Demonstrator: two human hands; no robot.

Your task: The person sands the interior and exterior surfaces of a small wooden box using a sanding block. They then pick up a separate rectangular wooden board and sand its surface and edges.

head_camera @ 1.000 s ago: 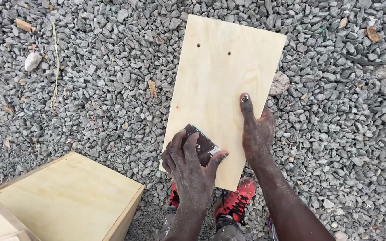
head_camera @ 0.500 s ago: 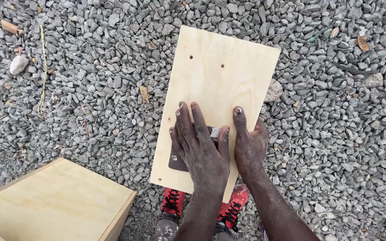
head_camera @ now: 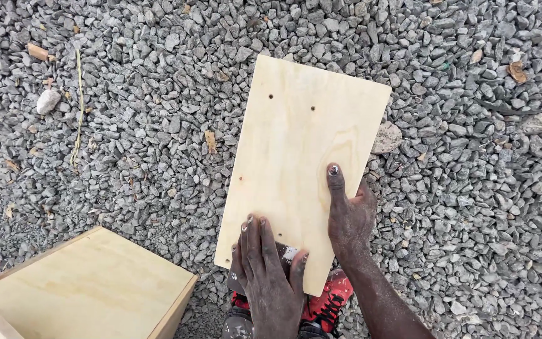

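Grey gravel (head_camera: 127, 157) fills the whole ground here, and lying flat on it, tilted a little to the right, is a pale plywood board (head_camera: 302, 144) with a few small drilled holes near its upper end. Down at the lower left sits a plywood box (head_camera: 89, 289), well apart from the board, only its top and one side in view. The right hand (head_camera: 349, 216) rests on the board's right edge, thumb stretched up flat along the wood, the other fingers curled over the edge and out of sight. The left hand (head_camera: 271, 276) lies palm-down at the board's near end, fingers (head_camera: 255, 242) straight and close together, pressing a dark piece of sandpaper (head_camera: 286, 253) flat against the wood. Red shoes (head_camera: 334, 298) peek out just beneath the board's lower edge. A pale stone (head_camera: 386, 137) touches the board's right side.
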